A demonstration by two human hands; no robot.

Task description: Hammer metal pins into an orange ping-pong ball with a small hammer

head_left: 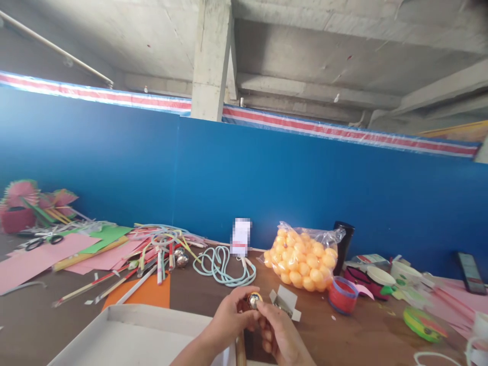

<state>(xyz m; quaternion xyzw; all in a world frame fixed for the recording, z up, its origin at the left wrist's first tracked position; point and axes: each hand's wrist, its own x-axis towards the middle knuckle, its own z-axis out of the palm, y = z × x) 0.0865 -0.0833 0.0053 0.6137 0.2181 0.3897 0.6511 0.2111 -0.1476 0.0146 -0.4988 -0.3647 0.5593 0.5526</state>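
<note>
At the near edge of the brown table [213, 292], both hands meet over a small shiny metal ball [254, 300]. The left hand [229, 317] pinches it from the left with thumb and fingertips, and the right hand [278, 333] closes on it from the right, so the ball sits clamped between the two, just above the table. A wooden stick [240, 353] shows below the ball, running down out of view (whether it joins the ball I cannot tell). Just left of the hands lies a shallow white tray [114, 335], and just right of them a small open white box [285, 301].

Further in, an orange sheet [148, 295] lies on the table beside a coil of pale green cord [223, 264]. A clear bag of orange balls [303, 262] stands right of the middle, with a roll of red tape [342, 295] before it and a dark cup [343, 244] behind. Towards the left edge, pink paper [41, 256], green paper [107, 236], scissors [43, 240] and a heap of thin sticks [152, 249] cover the surface. A yellow-green disc [423, 324] and a dark phone [471, 273] lie near the right edge.

Behind the table's far edge rises a blue wall [305, 178], topped by a red and white striped band [343, 131]. Above it are a bare concrete ceiling [324, 51] and a concrete pillar [211, 61].
</note>
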